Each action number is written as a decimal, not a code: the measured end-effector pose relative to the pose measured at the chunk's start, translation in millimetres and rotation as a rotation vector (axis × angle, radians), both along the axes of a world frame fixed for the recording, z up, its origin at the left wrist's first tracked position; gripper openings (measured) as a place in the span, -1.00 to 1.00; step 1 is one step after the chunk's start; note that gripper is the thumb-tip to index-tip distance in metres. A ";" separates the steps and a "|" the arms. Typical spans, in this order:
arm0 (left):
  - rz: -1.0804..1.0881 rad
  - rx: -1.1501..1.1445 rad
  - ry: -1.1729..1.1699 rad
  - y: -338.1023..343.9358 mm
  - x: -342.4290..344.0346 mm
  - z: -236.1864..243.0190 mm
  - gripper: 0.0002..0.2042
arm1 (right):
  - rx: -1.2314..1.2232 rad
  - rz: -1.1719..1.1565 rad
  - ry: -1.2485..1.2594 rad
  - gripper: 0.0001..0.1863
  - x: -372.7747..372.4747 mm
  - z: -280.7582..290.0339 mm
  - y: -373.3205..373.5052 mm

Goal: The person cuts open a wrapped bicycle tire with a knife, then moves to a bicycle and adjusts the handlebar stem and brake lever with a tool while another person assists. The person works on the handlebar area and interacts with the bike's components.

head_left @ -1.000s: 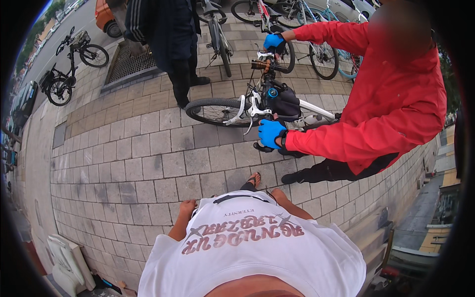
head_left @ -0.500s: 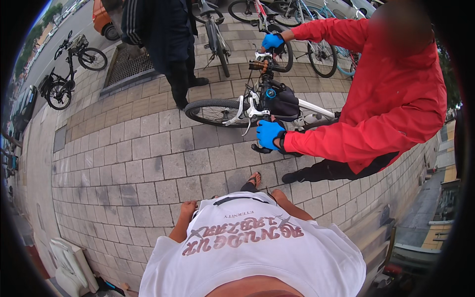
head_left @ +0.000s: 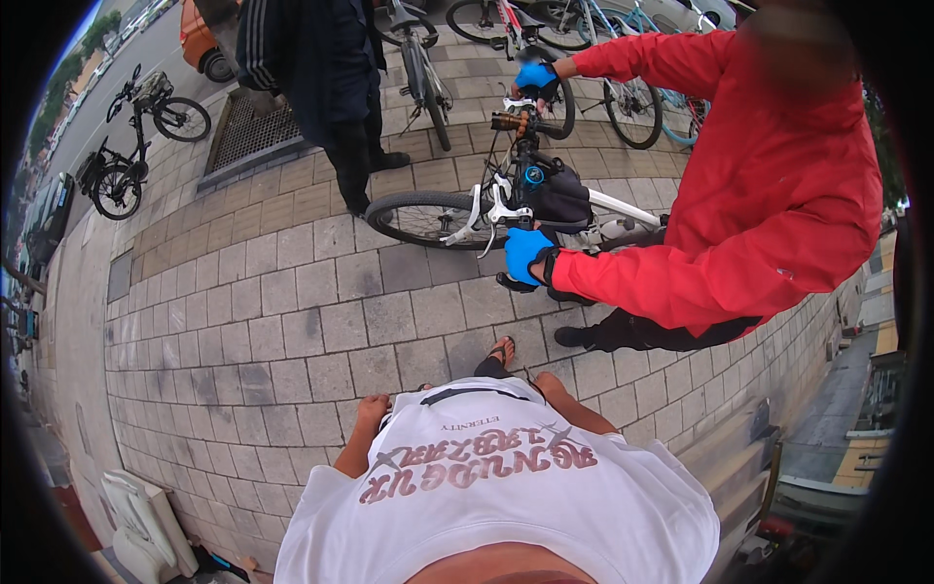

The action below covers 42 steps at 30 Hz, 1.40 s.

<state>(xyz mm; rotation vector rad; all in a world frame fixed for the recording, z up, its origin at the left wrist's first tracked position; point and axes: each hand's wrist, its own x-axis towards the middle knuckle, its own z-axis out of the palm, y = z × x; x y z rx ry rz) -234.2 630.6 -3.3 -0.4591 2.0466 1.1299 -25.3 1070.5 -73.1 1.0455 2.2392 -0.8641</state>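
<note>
- my left hand (head_left: 373, 409) hangs at my hip beside my white shirt (head_left: 486, 487), holding nothing; i can't tell how its fingers sit.
- my right hand (head_left: 548, 386) likewise; fingers unclear.
- the bike (head_left: 506, 200) stands ahead on the paving (head_left: 292, 321), held by a person in a red jacket (head_left: 759, 185) with blue gloves (head_left: 525, 251).

Soft overcast daylight, faint shadows, sharp centre, fisheye-bent dark rim.
</note>
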 end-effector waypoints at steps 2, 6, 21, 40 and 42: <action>-0.034 -0.015 0.010 1.5 -1.5 4.5 -0.66 | -0.005 0.003 0.014 -0.54 0.9 -1.6 -0.3; -0.099 -0.061 0.053 1.8 -2.4 -1.6 -0.67 | 0.011 0.016 0.020 -0.56 7.5 -13.8 1.8; -0.016 0.068 -0.054 -9.6 -18.2 -29.4 -0.69 | 0.000 0.023 -0.006 -0.57 4.1 -1.1 -5.8; -0.160 0.034 -0.204 -21.2 -22.2 -14.7 -0.65 | 0.132 -0.386 0.242 -0.68 -3.0 91.9 -2.9; -0.152 0.035 -0.217 -33.5 -26.1 -29.4 -0.66 | -0.073 -0.792 0.420 -0.76 -14.3 111.3 11.7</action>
